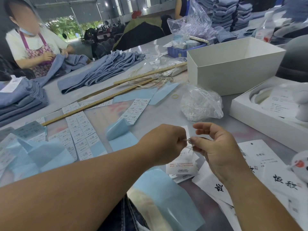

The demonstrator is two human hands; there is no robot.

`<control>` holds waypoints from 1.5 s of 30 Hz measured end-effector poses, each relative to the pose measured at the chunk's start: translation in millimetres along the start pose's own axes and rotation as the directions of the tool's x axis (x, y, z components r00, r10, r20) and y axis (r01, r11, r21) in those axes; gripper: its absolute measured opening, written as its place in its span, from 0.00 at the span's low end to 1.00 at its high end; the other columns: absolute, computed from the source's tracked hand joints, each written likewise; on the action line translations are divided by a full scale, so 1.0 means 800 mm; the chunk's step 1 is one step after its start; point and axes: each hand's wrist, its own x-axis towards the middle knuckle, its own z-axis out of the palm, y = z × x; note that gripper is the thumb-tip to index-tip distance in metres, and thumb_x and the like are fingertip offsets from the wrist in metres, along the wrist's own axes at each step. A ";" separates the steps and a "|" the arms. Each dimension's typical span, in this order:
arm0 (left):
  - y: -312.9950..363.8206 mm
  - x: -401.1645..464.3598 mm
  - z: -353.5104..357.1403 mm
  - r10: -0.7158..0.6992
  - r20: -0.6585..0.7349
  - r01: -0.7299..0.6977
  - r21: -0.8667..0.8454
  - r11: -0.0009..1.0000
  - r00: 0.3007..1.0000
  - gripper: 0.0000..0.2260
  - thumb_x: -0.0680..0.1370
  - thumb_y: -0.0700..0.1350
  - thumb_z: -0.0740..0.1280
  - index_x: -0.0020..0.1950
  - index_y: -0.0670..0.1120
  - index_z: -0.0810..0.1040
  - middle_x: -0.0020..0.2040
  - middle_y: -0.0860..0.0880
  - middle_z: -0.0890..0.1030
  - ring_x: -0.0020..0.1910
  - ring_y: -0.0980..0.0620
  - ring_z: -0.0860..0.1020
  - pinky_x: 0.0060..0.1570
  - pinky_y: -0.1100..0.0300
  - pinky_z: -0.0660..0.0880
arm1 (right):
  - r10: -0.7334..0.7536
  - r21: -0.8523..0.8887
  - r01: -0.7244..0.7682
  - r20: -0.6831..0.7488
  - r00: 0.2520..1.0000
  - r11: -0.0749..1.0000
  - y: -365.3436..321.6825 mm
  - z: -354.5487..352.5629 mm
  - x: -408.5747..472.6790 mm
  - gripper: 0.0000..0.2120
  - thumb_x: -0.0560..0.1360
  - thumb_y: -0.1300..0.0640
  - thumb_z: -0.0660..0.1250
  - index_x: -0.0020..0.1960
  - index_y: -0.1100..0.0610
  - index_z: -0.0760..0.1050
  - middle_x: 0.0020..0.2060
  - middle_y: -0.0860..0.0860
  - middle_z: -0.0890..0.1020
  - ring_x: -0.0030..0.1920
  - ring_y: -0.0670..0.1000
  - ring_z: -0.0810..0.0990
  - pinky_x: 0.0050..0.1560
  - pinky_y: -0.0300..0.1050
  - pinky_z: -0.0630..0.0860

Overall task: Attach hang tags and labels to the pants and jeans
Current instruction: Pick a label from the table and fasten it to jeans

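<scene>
A thin white string (189, 147) is pinched between the left hand (164, 144) and right hand (215, 147) above small white hang tags (181, 167) — a clear plastic bag (201, 104) of white loops is seen beside an open white cardboard box (233, 70).

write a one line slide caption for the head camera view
Both hands, left hand and right hand, pinch a thin white string above a small stack of hang tags on the table.

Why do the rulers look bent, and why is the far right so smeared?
Head view: the wide-angle lens bows the wooden rulers and stretches the edges; the right side around the white box is motion-blurred, while the left hand and right hand pinching the string stay fairly sharp.
</scene>
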 end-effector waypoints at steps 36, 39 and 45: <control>-0.025 0.011 -0.012 -0.477 0.070 0.479 -0.247 0.843 0.876 0.10 0.80 0.46 0.65 0.50 0.40 0.81 0.45 0.43 0.84 0.41 0.47 0.80 0.44 0.56 0.78 | -0.205 -0.248 0.116 -0.372 0.906 0.962 -0.006 -0.006 -0.007 0.06 0.66 0.62 0.61 0.32 0.56 0.73 0.22 0.44 0.75 0.23 0.43 0.67 0.27 0.39 0.66; -0.013 0.010 -0.013 -0.365 0.125 0.384 -0.399 0.833 0.923 0.08 0.80 0.47 0.66 0.46 0.46 0.80 0.36 0.51 0.82 0.29 0.58 0.76 0.31 0.66 0.74 | -0.157 -0.243 0.100 -0.227 0.961 0.965 -0.005 0.000 -0.009 0.07 0.66 0.60 0.64 0.31 0.52 0.75 0.30 0.47 0.81 0.30 0.46 0.73 0.31 0.40 0.69; 0.006 0.006 -0.013 -0.135 0.087 0.159 -0.631 0.759 0.987 0.03 0.79 0.43 0.69 0.47 0.46 0.82 0.38 0.49 0.81 0.34 0.57 0.77 0.37 0.65 0.77 | -0.201 -0.400 0.217 0.083 0.976 0.890 -0.002 0.009 -0.013 0.14 0.68 0.74 0.63 0.32 0.58 0.77 0.41 0.48 0.83 0.44 0.51 0.81 0.47 0.45 0.75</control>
